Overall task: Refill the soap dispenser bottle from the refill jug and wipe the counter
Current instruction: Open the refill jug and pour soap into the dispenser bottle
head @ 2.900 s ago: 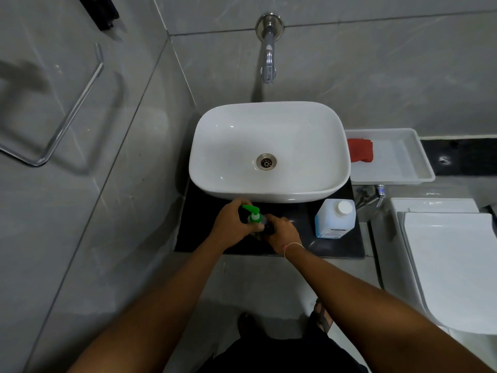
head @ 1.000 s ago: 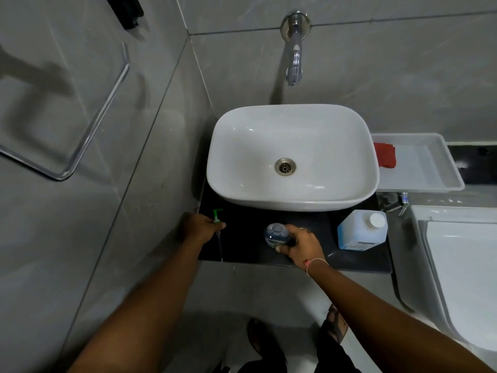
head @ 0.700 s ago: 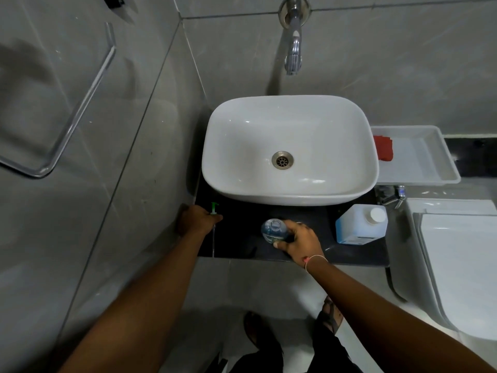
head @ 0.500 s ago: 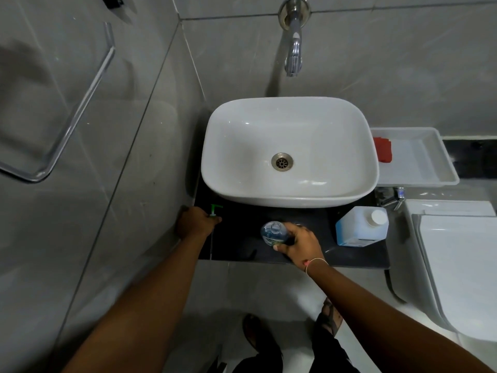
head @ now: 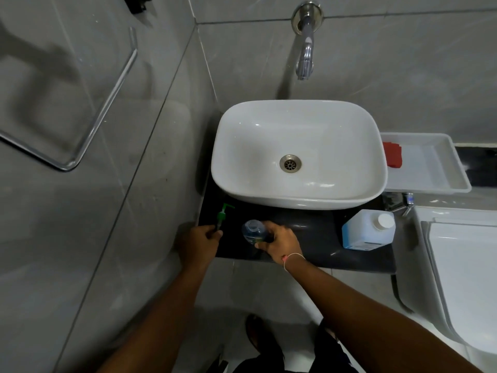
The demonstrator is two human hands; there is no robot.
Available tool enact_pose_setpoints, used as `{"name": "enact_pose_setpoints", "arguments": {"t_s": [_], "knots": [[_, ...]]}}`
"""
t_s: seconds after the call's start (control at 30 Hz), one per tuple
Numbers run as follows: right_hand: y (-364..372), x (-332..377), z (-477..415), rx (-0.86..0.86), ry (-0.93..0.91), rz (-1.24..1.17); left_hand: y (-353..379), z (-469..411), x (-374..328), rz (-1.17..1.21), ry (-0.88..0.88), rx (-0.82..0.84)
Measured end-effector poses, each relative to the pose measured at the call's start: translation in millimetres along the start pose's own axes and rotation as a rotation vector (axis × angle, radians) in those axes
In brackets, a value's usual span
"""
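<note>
The clear soap dispenser bottle [head: 252,230], with bluish liquid and no pump on it, stands on the black counter [head: 317,243] in front of the basin. My right hand [head: 278,240] grips its side. The green pump head [head: 222,213] lies at the counter's left end, its tube pinched in my left hand [head: 197,242]. A white refill jug [head: 368,229] with a white cap stands capped at the counter's right end, apart from both hands. A red cloth [head: 393,154] lies in the white tray [head: 435,184] to the right of the basin.
A white basin [head: 298,154] fills the back of the counter under a wall tap [head: 305,60]. A grey tiled wall with a chrome towel rail [head: 107,103] is close on the left. A white toilet lid [head: 468,278] sits to the right, with a small chrome valve [head: 403,203] near it.
The pump was on the bottle between both hands; my left hand has since carried it to the counter's left end. My right hand still holds the bottle.
</note>
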State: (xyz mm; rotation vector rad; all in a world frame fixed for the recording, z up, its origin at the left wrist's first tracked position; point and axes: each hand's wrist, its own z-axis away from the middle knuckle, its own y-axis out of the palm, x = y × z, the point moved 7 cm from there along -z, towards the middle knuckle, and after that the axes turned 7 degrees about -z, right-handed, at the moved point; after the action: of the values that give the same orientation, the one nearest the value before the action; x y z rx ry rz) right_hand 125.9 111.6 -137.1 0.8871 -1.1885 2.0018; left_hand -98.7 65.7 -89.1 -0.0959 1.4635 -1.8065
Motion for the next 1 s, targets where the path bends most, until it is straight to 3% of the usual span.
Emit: {"name": "enact_pose_setpoints", "arguments": {"t_s": [0.1, 0.27, 0.43, 0.53, 0.67, 0.83, 1.0], "knots": [[4.6, 2.1, -1.7, 0.014, 0.003, 0.016, 1.5, 15.8, -0.2, 0.040, -0.005, 0.013], [-12.6, -17.7, 23.9, -0.005, 0.060, -0.073, -24.4, 44.5, -36.5, -0.006, 0.090, -0.164], [-60.9, -74.9, 82.4, -0.253, 0.193, -0.345, -35.9, 82.5, -127.4, 0.077, 0.420, -0.312], [-94.8, -110.7, 114.6, -0.472, 0.309, -0.596, -19.2, 108.8, -189.1, 0.110, 0.633, -0.268], [-142.2, -142.7, 132.8, -0.648, 0.414, -0.653, 26.2, 133.2, -258.0, 0.059, 0.863, -0.017], [-191.7, -127.8, 110.1, -0.490, 0.198, -0.448, 81.9, 152.1, -305.5, -0.222, 1.120, 0.264], [-211.6, -113.7, 80.3, -0.227, 0.019, -0.363, 110.2, 162.9, -326.7, -0.602, 1.336, 0.261]]}}
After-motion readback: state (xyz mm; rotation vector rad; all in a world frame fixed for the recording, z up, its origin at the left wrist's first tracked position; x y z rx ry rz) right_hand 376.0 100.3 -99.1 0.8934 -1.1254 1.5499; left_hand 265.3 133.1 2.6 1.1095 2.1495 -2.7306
